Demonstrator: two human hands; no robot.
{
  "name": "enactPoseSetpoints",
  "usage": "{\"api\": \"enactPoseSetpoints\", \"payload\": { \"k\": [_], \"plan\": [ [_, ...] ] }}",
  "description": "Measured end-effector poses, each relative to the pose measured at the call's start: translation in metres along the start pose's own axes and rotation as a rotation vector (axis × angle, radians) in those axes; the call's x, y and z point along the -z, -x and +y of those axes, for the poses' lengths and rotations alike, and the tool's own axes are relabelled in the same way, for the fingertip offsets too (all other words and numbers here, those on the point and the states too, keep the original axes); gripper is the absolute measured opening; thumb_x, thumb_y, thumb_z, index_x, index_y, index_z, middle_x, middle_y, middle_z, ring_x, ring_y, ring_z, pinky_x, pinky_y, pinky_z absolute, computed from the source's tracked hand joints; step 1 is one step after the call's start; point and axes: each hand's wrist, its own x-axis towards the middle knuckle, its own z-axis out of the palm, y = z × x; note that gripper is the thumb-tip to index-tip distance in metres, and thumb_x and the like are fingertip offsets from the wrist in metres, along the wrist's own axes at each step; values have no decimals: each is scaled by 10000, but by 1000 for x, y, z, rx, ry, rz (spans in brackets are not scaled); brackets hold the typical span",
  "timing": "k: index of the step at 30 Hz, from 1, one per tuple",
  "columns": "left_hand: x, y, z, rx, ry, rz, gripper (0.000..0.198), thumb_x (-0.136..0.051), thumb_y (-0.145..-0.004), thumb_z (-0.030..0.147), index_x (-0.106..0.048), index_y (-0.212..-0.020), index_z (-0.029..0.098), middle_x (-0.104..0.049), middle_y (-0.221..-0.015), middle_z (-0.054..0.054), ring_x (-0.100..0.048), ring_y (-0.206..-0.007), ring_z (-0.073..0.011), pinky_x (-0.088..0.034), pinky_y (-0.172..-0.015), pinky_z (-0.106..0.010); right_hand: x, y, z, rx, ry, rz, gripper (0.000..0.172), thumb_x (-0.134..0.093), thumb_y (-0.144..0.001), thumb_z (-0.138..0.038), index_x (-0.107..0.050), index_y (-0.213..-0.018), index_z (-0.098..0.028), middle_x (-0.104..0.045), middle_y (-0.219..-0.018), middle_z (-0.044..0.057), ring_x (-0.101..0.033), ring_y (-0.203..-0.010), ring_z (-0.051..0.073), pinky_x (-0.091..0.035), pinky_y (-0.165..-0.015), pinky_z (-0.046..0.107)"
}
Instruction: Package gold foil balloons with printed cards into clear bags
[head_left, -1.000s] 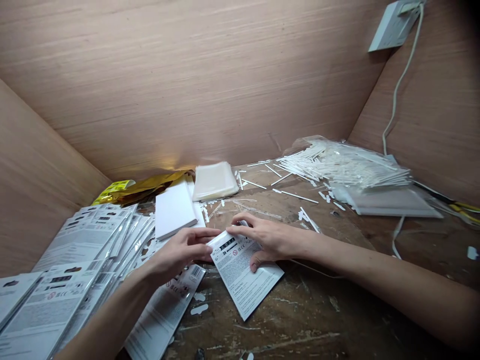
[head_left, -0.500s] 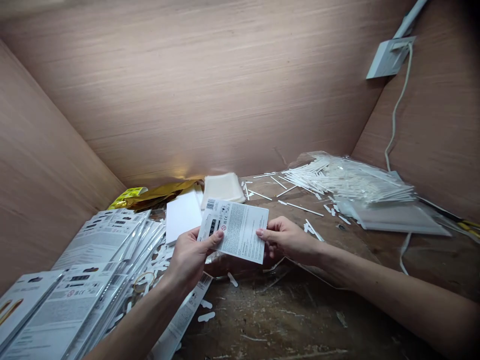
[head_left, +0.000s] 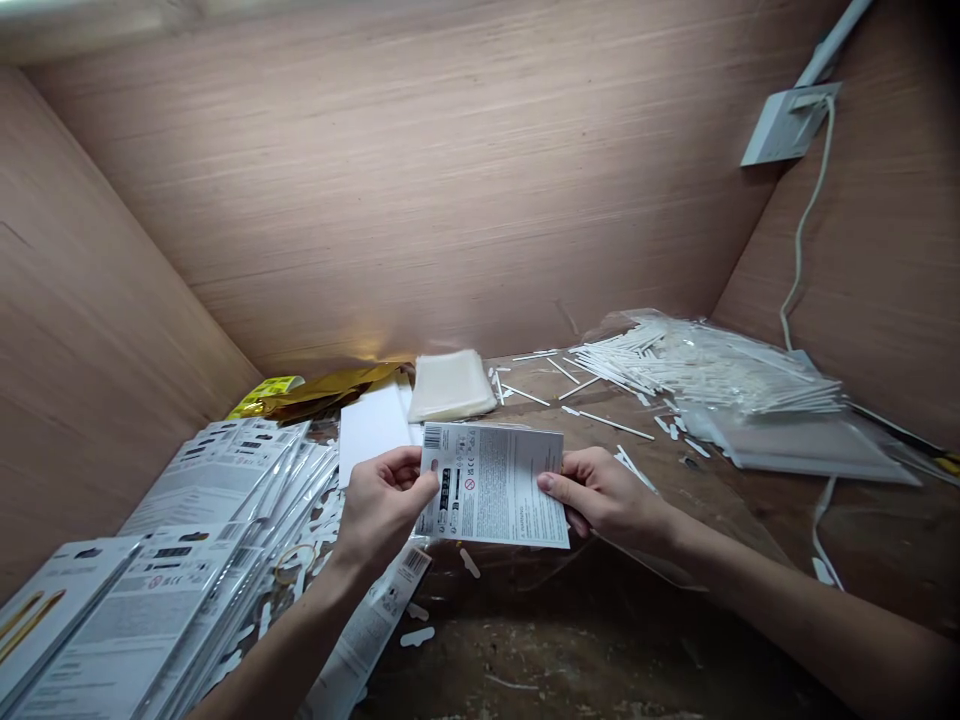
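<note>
Head view: scarred wooden worktop [head_left: 600, 650] boxed in by pinkish veneer walls [head_left: 375, 200]; stacked printed card packets [head_left: 187, 500] at left, bagged white plastic sticks [head_left: 705, 365] at right; printed card [head_left: 491, 485] raised above the worktop, pinched by its side edges in left hand [head_left: 382, 505] and right hand [head_left: 607, 497], forearms angled inward.

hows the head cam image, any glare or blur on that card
In the head view, the card held by the left hand and right hand looks fairly sharp, but its fine print is too small to read; a soft warm glare sits low on the back wall just above the gold foil; the wide lens bends the view.
</note>
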Motion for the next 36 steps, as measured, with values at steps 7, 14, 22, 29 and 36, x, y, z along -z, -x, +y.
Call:
{"api": "enactPoseSetpoints", "payload": {
  "k": [7,14,22,29,36],
  "plan": [
    [7,0,0,-74,-280,-277,187,-570,-791,178,-755,-809,190,-750,-1062,-70,-661,-1029,-286,-521,-884,-353,17,2,-1,32,36,-21,386,-568,-952,-503,-588,-735,-184,-524,-550,-25,-516,-434,118,-360,-415,228],
    [26,-22,25,-153,-313,-271,477,-446,-979,523,-806,-975,209,-700,-1288,-117,-561,-1284,-321,-440,-1062,-411,40,-3,9,46,-120,44,454,-626,-925,-522,-533,-645,-177,-487,-483,-34,-418,-406,78,-252,-413,219],
    [5,-141,21,58,-645,111,375,-838,-728,413,-761,-892,85,-737,-1095,-193,-589,-1206,-407,-471,-942,-398,37,-8,9,23,-316,256,483,-737,-809,-564,-561,-599,-167,-473,-455,-32,-377,-412,78,-230,-426,242],
    [17,-167,18,270,-522,149,380,-634,-967,357,-596,-1295,171,-619,-1296,-108,-649,-1094,-252,-570,-907,-460,50,-21,22,9,-527,622,452,-824,-663,-543,-545,-650,-187,-500,-519,-36,-368,-451,75,-236,-411,224],
    [25,-163,21,337,-65,106,397,-650,-956,353,-599,-1288,142,-622,-1288,-132,-651,-1089,-253,-569,-908,-456,39,-18,26,-17,-478,461,436,-774,-735,-547,-580,-629,-171,-510,-466,-21,-380,-412,81,-238,-402,224]
  ]
}}
